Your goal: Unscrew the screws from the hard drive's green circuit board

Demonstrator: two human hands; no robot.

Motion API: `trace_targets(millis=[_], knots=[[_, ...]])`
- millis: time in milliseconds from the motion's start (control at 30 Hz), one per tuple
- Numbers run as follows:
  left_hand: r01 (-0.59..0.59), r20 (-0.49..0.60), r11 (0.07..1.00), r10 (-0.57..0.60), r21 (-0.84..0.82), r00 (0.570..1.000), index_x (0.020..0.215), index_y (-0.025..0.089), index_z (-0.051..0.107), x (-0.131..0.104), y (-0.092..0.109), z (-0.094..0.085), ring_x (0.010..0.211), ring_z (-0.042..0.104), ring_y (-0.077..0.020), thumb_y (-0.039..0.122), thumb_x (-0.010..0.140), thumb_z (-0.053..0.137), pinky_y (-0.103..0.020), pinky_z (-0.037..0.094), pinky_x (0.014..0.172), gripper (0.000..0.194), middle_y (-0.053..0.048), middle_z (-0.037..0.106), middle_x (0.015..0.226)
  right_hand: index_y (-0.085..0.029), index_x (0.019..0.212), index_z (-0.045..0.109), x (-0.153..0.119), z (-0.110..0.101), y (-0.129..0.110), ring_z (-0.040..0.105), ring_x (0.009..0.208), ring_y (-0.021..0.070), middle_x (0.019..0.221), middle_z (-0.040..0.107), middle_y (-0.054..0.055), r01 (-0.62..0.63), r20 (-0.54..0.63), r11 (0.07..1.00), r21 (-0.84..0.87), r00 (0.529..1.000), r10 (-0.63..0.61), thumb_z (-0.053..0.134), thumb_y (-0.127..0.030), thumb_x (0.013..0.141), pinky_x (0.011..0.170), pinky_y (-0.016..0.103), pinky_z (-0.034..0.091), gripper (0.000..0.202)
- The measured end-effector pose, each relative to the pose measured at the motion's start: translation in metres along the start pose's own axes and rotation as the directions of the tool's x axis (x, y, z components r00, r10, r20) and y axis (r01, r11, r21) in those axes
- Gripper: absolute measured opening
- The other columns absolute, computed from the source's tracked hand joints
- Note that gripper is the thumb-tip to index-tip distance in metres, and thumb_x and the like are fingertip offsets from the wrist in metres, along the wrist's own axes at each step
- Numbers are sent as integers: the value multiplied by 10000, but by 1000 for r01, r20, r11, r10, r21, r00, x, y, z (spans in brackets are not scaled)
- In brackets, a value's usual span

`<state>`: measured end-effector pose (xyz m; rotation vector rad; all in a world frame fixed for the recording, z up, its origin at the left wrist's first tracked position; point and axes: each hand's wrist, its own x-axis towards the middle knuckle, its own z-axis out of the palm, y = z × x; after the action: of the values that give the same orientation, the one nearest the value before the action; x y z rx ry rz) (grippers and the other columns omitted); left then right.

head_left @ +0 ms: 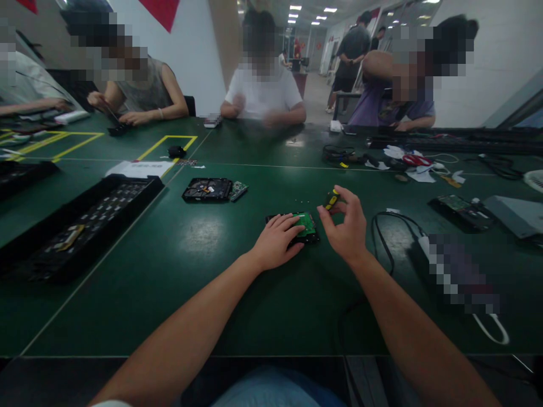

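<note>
A hard drive [313, 236] lies on the green table with its green circuit board up. My left hand [278, 240] rests flat across its left part, fingers stretched over the board and thumb along the near edge. Just right of the drive, my right hand [348, 226] is raised, thumb and fingers closed on a short yellow-and-black screwdriver [332, 199]. Its blade I cannot make out. Several tiny pale bits [302, 201], perhaps screws, are scattered beyond the drive. Farther left sits another drive [207, 190], with a loose circuit board [238, 191] beside it.
A long black tray [146, 189] occupies the left side. To the right are a further drive [462, 212], a grey metal case [515, 216], a black cable [377, 234] and a blurred-out item [462, 277]. Cables and scraps [418, 164] lie farther back; several people sit opposite.
</note>
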<state>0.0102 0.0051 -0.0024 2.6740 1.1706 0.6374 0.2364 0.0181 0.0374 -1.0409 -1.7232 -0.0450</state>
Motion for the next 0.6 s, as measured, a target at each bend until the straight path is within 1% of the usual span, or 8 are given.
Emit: trace_targets(millis=[100,200,267,367,467,600], knots=[[-1,-4,1000,1,1,1000,1445,231,622,0,-1,1,1558,411,-347,448,1020,621,-583,291,1306,477,-109,520,1625,-332,1498,503,1,-2,1,691,916,237,1307,618,100,37,9,999,-21,999,-37,731,-323,950,776,455,664,593],[0,-4,1000,0,-2,1000,1448,229,620,0,-1,2,1560,408,-346,442,1022,621,-584,291,1305,476,-113,520,1624,-324,1521,471,1,-2,0,704,1000,242,1371,610,111,43,39,999,15,998,-43,653,-275,991,856,465,663,562],[-3,-4,1000,3,-4,1000,1451,224,618,0,-1,1,1559,409,-348,442,1022,624,-587,294,1304,481,-120,521,1622,-311,1510,465,1,-1,-1,712,981,229,1371,613,110,18,28,999,29,999,-19,645,-269,997,883,467,660,546],[-6,1,1000,6,-1,1000,1456,223,613,0,0,-1,1556,411,-356,446,1024,622,-596,298,1299,487,-121,518,1624,-304,1440,501,0,0,-1,701,885,204,1286,613,84,-17,-22,999,32,1000,18,748,-316,942,796,426,668,556],[-6,0,1000,6,2,1000,1453,219,616,0,0,-1,1553,414,-358,443,1025,619,-596,301,1298,483,-118,515,1627,-306,1399,526,-1,0,0,700,909,213,1257,607,76,-7,-25,999,37,1000,7,791,-336,915,746,404,666,552],[-4,-8,1000,4,4,1000,1450,216,618,0,0,0,1555,413,-353,449,1026,616,-589,302,1298,484,-119,516,1627,-317,1487,461,-1,2,-1,728,1012,227,1368,609,104,11,21,997,73,1000,-12,656,-279,1003,836,433,672,523]])
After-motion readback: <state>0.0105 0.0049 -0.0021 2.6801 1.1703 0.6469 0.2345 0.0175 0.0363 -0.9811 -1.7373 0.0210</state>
